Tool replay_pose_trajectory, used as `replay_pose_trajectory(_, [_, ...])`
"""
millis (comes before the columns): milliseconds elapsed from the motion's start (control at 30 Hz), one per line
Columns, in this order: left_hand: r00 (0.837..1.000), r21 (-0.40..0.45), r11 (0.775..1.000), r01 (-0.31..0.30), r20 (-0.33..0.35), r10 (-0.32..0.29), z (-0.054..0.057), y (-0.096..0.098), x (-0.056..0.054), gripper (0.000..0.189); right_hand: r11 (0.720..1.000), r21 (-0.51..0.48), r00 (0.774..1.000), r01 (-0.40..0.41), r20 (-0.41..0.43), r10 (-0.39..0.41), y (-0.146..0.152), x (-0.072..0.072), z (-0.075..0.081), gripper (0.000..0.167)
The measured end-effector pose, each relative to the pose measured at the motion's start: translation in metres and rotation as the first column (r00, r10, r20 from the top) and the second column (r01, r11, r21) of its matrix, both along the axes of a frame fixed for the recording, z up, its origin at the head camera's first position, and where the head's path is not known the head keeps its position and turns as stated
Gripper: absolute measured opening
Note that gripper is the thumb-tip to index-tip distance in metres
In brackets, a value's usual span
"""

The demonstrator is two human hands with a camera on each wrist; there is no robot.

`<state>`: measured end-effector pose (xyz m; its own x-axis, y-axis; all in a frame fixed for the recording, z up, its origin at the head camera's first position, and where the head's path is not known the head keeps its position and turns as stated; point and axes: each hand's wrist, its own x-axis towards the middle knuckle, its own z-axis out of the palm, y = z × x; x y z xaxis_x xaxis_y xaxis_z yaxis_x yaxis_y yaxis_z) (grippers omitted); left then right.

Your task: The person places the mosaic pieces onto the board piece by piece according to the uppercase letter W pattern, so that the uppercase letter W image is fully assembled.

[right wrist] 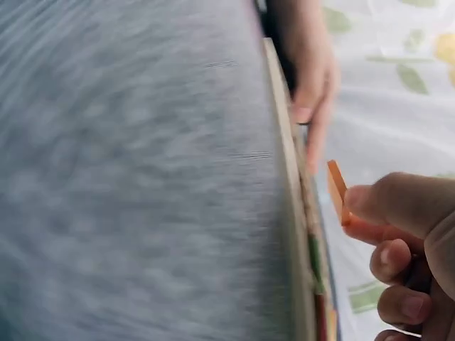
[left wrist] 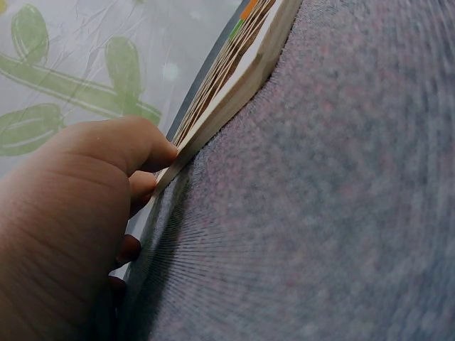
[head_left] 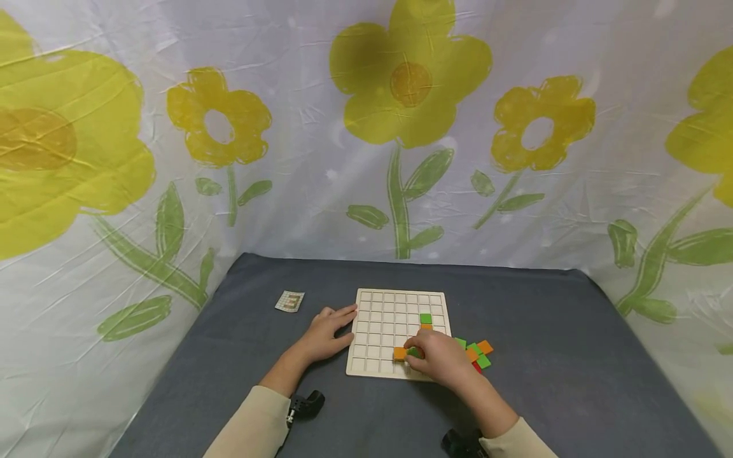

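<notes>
A wooden grid board (head_left: 372,331) lies on the dark cloth. My left hand (head_left: 325,335) rests against its left edge, fingers spread. In the left wrist view the left thumb (left wrist: 153,145) touches the board's rim (left wrist: 234,92). Over the lower right part of the board, my right hand (head_left: 441,356) pinches a square orange tile (right wrist: 338,193) between thumb and forefinger, tilted above the surface. The same orange tile (head_left: 399,353) shows left of the fingertips from the head. A green tile (head_left: 413,352) is partly hidden under that hand. Farther up, another green tile (head_left: 425,318) sits in the grid above an orange one (head_left: 426,327).
Several loose green, orange and red tiles (head_left: 484,346) lie heaped right of the board, partly behind the right hand. A small card with a printed grid (head_left: 289,301) lies at the upper left. Behind the cloth-covered table (head_left: 544,337) hangs a flowered curtain (head_left: 309,152).
</notes>
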<state>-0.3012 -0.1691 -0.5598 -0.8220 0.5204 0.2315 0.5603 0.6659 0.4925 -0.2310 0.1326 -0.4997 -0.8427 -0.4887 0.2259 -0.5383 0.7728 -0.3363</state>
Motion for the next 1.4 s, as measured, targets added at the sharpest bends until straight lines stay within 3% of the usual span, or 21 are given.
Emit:
replay_pose_trajectory(233, [1.000, 0.002, 1.000, 0.010, -0.002, -0.010, -0.001, 0.000, -0.001, 0.057, 1.000, 0.024, 1.000, 0.005, -0.026, -0.004, -0.003, -0.006, -0.012, 0.014])
replay_pose_trajectory(533, [1.000, 0.002, 1.000, -0.010, 0.005, 0.010, 0.001, 0.000, 0.000, 0.057, 1.000, 0.024, 0.998, 0.011, -0.067, -0.010, -0.006, -0.004, -0.013, 0.010])
replay_pose_trajectory(733, [1.000, -0.006, 1.000, -0.016, 0.018, 0.017, 0.002, 0.001, 0.000, 0.057, 0.997, 0.037, 0.996, 0.068, -0.062, -0.066, -0.009, -0.003, -0.013, 0.006])
replay_pose_trajectory(1033, [0.999, -0.013, 1.000, -0.014, 0.029, 0.015, 0.003, 0.002, 0.002, 0.056, 0.993, -0.013, 0.993, 0.114, 0.028, -0.113, 0.003, -0.009, -0.007, 0.010])
replay_pose_trajectory(1400, [1.000, -0.012, 1.000, -0.021, 0.020, 0.021, 0.002, 0.001, 0.001, 0.057, 0.948, -0.139, 0.953, 0.286, 0.141, -0.267, 0.053, -0.024, 0.017, 0.020])
